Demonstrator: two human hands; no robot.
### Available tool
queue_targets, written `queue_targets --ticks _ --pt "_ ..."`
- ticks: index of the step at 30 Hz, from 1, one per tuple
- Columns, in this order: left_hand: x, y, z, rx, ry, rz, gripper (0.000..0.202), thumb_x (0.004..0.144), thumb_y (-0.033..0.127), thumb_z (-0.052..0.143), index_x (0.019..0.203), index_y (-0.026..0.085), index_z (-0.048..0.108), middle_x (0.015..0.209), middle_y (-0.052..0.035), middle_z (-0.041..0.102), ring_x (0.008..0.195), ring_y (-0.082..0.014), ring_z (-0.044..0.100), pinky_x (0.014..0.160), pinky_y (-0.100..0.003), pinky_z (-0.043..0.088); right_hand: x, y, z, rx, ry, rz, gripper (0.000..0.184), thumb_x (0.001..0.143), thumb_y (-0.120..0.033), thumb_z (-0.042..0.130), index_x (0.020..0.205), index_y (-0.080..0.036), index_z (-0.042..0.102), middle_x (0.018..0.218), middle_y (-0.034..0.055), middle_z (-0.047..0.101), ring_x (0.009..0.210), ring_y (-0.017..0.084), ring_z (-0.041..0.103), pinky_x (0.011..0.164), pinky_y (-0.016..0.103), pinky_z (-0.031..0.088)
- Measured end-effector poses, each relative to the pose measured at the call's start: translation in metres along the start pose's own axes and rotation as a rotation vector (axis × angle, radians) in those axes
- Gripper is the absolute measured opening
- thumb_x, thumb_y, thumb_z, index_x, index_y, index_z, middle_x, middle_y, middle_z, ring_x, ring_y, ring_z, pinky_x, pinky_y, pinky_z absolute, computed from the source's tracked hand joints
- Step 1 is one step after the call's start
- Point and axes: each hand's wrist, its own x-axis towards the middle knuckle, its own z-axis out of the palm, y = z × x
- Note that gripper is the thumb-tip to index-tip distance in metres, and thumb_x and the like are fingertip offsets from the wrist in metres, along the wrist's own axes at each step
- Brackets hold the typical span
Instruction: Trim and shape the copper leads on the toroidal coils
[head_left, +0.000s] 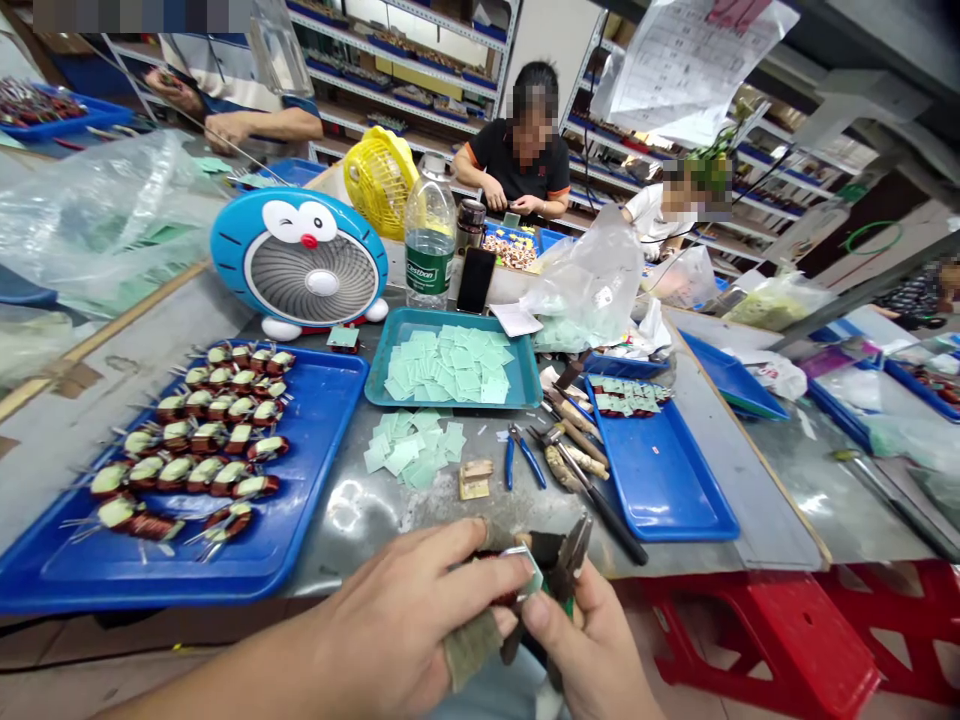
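At the bottom centre my left hand (420,620), a cloth wrap on one finger, closes round a small wound coil part (504,585) and pinches a pale green square (526,570) against it. My right hand (592,640) grips a dark plier-like tool (568,560) whose tip points up next to the part. Both hands hover just in front of the metal worktable's (375,510) near edge. A loose pile of pale green squares (416,448) lies on the table beyond the hands. A big blue tray (315,440) at left holds several rows of copper-wound coils (202,440).
A teal tray (525,385) of green squares sits mid-table, a blue tray (660,480) with hand tools and blue pliers (521,455) to the right. A blue cartoon fan (300,265), water bottle (429,235) and phone (475,280) stand behind. Other people work at the far benches; red stools (765,640) stand at right.
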Motion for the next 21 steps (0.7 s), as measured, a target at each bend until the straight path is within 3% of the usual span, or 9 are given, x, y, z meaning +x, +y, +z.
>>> queue_targets --ticks 4,8,14,21 --pt "0.000 -0.001 -0.003 -0.103 -0.001 0.001 0.025 0.097 0.032 0.056 0.122 0.028 0.058 0.090 -0.0014 0.062 0.077 -0.0108 0.061 0.069 -0.016 0.050 -0.001 -0.001 -0.001 0.073 0.004 0.029 0.054 0.070 -0.040 0.091 0.115 -0.020 0.069 0.108 0.0103 0.077 0.095 0.027 0.076 0.086 0.041 0.063" --pt "-0.002 -0.003 -0.003 -0.105 -0.030 0.015 0.025 0.095 0.030 0.057 0.119 0.028 0.059 0.091 -0.0025 0.061 0.079 -0.0118 0.060 0.069 -0.017 0.050 0.001 0.001 0.003 0.140 -0.033 0.009 0.047 0.074 -0.042 0.088 0.114 -0.024 0.070 0.108 0.0087 0.077 0.095 0.025 0.076 0.086 0.039 0.063" --pt "-0.005 -0.001 -0.007 -0.015 0.022 0.059 0.025 0.096 0.032 0.055 0.121 0.029 0.059 0.100 -0.0044 0.063 0.080 -0.0127 0.061 0.076 -0.020 0.053 -0.003 -0.001 0.005 0.076 -0.068 -0.021 0.043 0.079 -0.041 0.085 0.116 -0.023 0.071 0.113 0.0084 0.077 0.100 0.023 0.075 0.088 0.035 0.062" --pt "-0.001 0.001 -0.015 -0.134 -0.049 0.000 0.026 0.097 0.034 0.056 0.122 0.031 0.060 0.095 -0.0015 0.065 0.078 -0.0106 0.063 0.072 -0.017 0.054 -0.003 -0.010 0.003 0.087 -0.147 0.000 0.042 0.082 -0.039 0.084 0.120 -0.026 0.071 0.116 0.0059 0.076 0.103 0.021 0.074 0.089 0.030 0.060"
